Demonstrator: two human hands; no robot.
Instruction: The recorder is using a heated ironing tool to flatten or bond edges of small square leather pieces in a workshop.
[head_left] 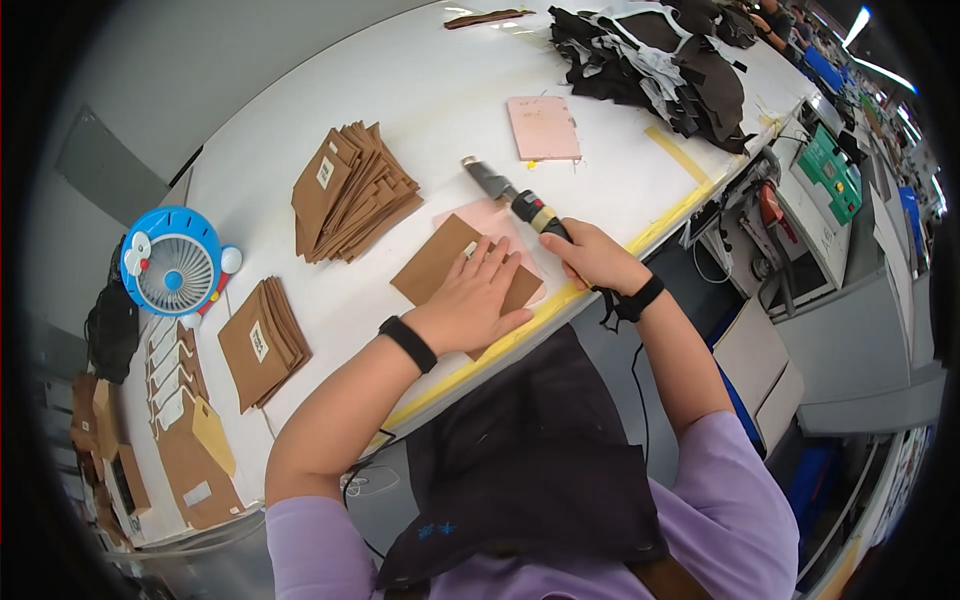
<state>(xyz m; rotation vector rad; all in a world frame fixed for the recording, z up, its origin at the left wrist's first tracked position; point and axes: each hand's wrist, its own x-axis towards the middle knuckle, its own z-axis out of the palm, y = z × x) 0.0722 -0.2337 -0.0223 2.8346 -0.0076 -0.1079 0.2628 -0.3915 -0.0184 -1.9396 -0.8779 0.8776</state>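
- On the white table, our brown panel lies over a pink sheet; we judge it light and bendable, best taken by its bare left corner.
- Our left hand rests flat on it, gripping nothing.
- Our hot-air tool looks rigid, heavier.
- Our right hand is wrapped around its handle, the sensible hold.

A white label with dark print lay on the fanned brown stack, and a second label on the smaller brown stack. A small pale label showed on the single brown sheet. Their print was too small to read. Blue characters marked the dark apron; dark lettering stood on a whitish cabinet.
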